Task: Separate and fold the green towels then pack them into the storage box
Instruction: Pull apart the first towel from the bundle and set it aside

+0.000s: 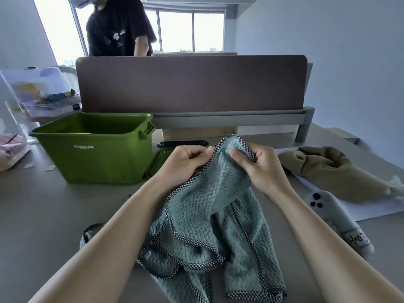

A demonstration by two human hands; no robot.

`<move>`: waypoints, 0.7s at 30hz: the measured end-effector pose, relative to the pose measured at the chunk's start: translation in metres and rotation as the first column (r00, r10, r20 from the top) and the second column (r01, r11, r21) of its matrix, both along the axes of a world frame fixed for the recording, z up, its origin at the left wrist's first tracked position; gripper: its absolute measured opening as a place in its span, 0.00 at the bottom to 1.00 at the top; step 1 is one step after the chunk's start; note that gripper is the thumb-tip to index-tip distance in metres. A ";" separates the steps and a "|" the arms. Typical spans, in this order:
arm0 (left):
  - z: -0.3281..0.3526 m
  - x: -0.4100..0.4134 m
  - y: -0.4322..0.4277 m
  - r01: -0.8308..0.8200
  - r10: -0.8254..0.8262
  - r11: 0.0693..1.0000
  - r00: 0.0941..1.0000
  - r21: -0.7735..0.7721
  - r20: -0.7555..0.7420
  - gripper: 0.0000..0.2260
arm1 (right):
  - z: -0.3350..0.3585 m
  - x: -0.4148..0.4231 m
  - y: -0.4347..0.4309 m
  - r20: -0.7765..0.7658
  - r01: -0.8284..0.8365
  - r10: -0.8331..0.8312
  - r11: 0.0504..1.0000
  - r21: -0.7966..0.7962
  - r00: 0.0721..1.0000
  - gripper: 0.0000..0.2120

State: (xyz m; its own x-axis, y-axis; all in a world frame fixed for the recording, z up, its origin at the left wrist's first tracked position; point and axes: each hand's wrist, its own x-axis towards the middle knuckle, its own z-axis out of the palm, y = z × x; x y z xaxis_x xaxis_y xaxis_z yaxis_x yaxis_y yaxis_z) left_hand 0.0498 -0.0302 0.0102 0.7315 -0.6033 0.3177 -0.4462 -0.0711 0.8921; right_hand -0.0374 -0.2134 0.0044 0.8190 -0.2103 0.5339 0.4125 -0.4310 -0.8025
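The grip of the left hand point(188, 158) and right hand point(260, 166) pinches the checkered edge of a green towel point(207, 193), raised above the bench point(43, 204) beside the storage box point(94, 147), so the heaped folds below may drag up tangled.

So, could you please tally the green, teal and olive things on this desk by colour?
Green: 2, the plastic storage box and the flat plastic lid beside it
Teal: 1, the waffle-textured towel bundle with checked trim, pinched by the left hand and right hand; towel count within unclear
Olive: 1, the crumpled cloth
Total: 4
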 end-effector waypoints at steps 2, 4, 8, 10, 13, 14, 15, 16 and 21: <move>0.002 0.001 0.000 0.006 -0.007 1.000 0.998 -0.018 -0.069 0.14 | 0.000 -0.001 -0.001 0.001 -0.040 0.040 0.999 0.021 0.999 0.10; 0.002 0.002 -0.002 0.014 -0.029 0.996 0.983 -0.082 -0.183 0.13 | 0.001 -0.004 -0.004 -0.032 -0.119 0.121 0.991 0.061 0.992 0.09; 0.001 0.003 -0.005 -0.029 0.021 0.994 0.997 -0.101 -0.080 0.09 | 0.003 -0.012 -0.009 -0.085 -0.195 0.199 0.979 0.052 0.976 0.06; 0.001 0.001 -0.007 -0.066 0.068 0.995 0.998 -0.080 0.018 0.07 | 0.004 -0.013 -0.007 -0.062 -0.201 0.201 0.980 0.008 0.978 0.08; 0.001 -0.003 -0.009 -0.117 0.126 0.990 0.986 -0.084 0.107 0.06 | 0.005 -0.012 -0.002 -0.038 -0.180 0.179 0.983 -0.031 0.983 0.04; 0.001 -0.005 -0.009 -0.136 0.147 0.987 0.980 -0.086 0.131 0.06 | 0.004 -0.012 -0.001 -0.020 -0.155 0.155 0.987 -0.045 0.988 0.10; 0.002 -0.007 -0.009 -0.151 0.164 0.984 0.975 -0.097 0.148 0.06 | 0.003 -0.011 -0.001 -0.005 -0.138 0.138 0.988 -0.065 0.990 0.17; 0.003 -0.009 -0.010 -0.157 0.175 0.981 0.971 -0.119 0.162 0.06 | 0.002 -0.010 0.000 -0.004 -0.130 0.130 0.988 -0.078 0.992 0.22; 0.008 -0.020 -0.011 -0.111 0.156 0.974 0.962 -0.200 0.224 0.05 | 0.003 -0.010 0.006 -0.051 -0.105 0.102 0.992 -0.070 0.994 0.12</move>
